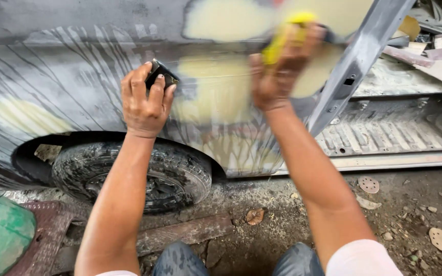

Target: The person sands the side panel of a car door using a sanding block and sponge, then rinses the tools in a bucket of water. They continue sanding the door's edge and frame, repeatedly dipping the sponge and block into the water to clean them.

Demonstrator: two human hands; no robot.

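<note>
Two hands at the car panel (78,82). Left hand (146,99) pinches a dark block (160,74) flat against it, at 9 o'clock of the putty patch (216,94). Right hand (280,69), blurred, clenches a yellow sponge (282,38) at 1 o'clock. Step judged: wet sanding filler; next calls for even strokes.

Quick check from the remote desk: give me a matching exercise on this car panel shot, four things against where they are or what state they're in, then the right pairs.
Things:
1. left hand
2. right hand
3. tyre
4. sanding discs

Places or states:
A. lying on the dirty ground at the right
B. blurred, holding a yellow sponge against the filler patch
C. in the wheel arch, under the grey car panel
D. pressing a small dark block flat on the panel

Pairs: 1-D, 2-B, 3-C, 4-A
</note>
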